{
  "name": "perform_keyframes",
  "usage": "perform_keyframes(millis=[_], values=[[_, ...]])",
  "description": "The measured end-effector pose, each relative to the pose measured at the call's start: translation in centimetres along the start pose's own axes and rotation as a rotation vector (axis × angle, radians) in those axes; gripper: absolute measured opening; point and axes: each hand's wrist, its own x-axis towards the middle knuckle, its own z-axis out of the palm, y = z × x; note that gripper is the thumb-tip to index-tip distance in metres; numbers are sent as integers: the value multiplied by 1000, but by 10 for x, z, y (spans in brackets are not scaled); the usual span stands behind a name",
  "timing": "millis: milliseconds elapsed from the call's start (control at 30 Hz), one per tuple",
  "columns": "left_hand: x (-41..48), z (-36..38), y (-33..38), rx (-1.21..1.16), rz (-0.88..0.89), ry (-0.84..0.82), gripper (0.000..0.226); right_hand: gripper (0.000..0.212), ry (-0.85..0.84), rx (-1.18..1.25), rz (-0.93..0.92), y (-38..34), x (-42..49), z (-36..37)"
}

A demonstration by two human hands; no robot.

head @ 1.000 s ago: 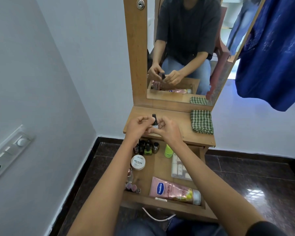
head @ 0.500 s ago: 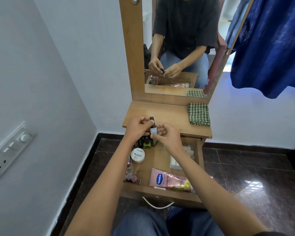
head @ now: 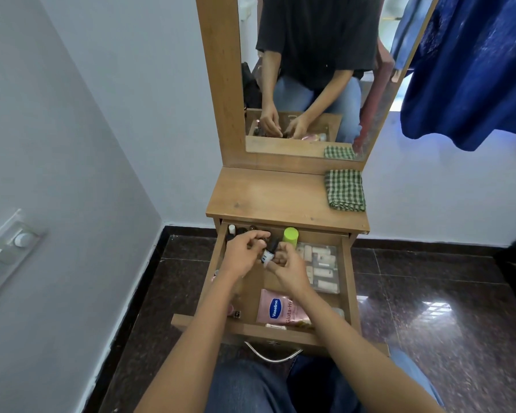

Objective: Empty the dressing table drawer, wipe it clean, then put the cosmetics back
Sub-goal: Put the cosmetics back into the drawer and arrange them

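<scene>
tiny bottle (head: pixel 267 255) mid-frame over the drawer (head: pixel 347 278), pinched between left hand (head: pixel 245 252) and right hand (head: pixel 287 265), looks light, slick, breakable, so I'd grip its body.

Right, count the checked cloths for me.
1: the green checked cloth lies folded on the tabletop, right side; the one above is its reflection in the mirror.

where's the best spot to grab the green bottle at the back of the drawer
Pinch the green bottle round its top, coming down from above and the front. It stands upright at the back of the drawer, with the tabletop edge close behind and a clear box beside it.
</scene>
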Motion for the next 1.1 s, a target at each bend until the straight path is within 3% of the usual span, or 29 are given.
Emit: perform_keyframes(millis=[300, 667, 900, 1100], values=[[6, 1, -5, -69, -56, -82, 28, 36, -112, 105, 102, 7, 8, -8], [7, 8, -4, -65, -109, -67, 27, 44, -205, 27, 2, 9, 11, -14], [6, 12, -8, -47, -69, 11, 16, 34, -117, 53, -2, 16, 12, -10], [4, 15, -15, 92, -81, -5, 34, 36, -36, 116, 26, 14, 12, -11]])
